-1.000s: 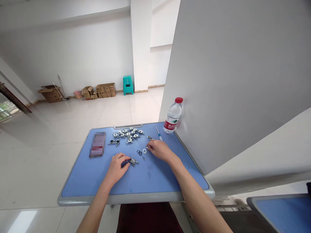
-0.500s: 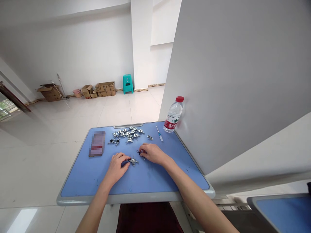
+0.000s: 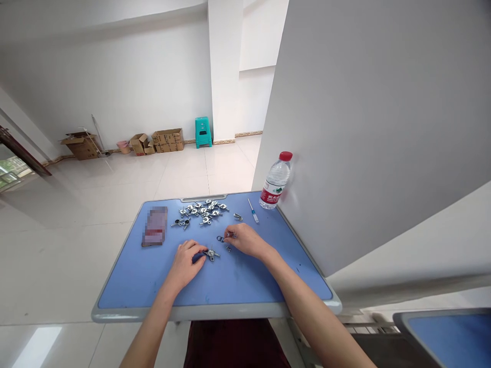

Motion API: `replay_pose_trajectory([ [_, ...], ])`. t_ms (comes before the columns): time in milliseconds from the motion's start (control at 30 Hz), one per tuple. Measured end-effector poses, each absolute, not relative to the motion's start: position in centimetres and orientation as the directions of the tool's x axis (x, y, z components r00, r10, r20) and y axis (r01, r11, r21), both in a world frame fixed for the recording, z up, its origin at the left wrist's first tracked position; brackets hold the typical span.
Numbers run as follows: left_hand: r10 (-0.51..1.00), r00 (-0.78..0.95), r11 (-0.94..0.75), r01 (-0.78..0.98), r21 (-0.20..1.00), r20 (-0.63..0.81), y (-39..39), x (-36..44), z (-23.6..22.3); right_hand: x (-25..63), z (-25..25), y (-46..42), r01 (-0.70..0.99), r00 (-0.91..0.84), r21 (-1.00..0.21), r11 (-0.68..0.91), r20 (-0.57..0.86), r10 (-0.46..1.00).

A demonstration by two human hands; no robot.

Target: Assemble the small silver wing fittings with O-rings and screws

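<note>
My left hand (image 3: 187, 263) rests on the blue desktop (image 3: 238, 286), its thumb and fingers closed on one arm of a small silvery metal fitting (image 3: 211, 253). The fitting lies flat, with several short arms around a round centre. Further right, my right hand (image 3: 245, 240) has its fingertips pinched together just above the desktop; what they hold is too small to make out. Dark rings (image 3: 220, 238) lie at those fingertips, and small metal bits (image 3: 228, 249) lie just below them.
Several similar fittings (image 3: 207, 208) are heaped at the back, with two dark-centred ones (image 3: 181, 223) nearby. A metal clip-like piece (image 3: 238, 217), a screwdriver (image 3: 253, 210) and a water bottle (image 3: 275, 183) stand or lie to the right. A blurred flat object (image 3: 155, 226) lies left.
My right hand has shifted slightly up and right, uncovering the dark rings and the small metal bits. The left hand keeps its place on the fitting.
</note>
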State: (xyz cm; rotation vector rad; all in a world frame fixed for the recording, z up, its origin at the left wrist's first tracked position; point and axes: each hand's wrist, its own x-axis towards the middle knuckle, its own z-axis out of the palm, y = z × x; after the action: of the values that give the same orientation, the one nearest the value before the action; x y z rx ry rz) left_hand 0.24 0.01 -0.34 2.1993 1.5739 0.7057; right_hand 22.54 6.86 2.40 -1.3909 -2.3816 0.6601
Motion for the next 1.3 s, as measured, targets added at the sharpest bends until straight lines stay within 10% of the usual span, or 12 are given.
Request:
replay_pose_trajectory([
  [1300, 0.947, 0.256, -0.322, 0.780, 0.536, 0.195, -0.5, 0.4, 0.2, 22.2, 3.0, 5.7, 0.616, -0.553, -0.547, 0.566, 0.211, 0.806],
])
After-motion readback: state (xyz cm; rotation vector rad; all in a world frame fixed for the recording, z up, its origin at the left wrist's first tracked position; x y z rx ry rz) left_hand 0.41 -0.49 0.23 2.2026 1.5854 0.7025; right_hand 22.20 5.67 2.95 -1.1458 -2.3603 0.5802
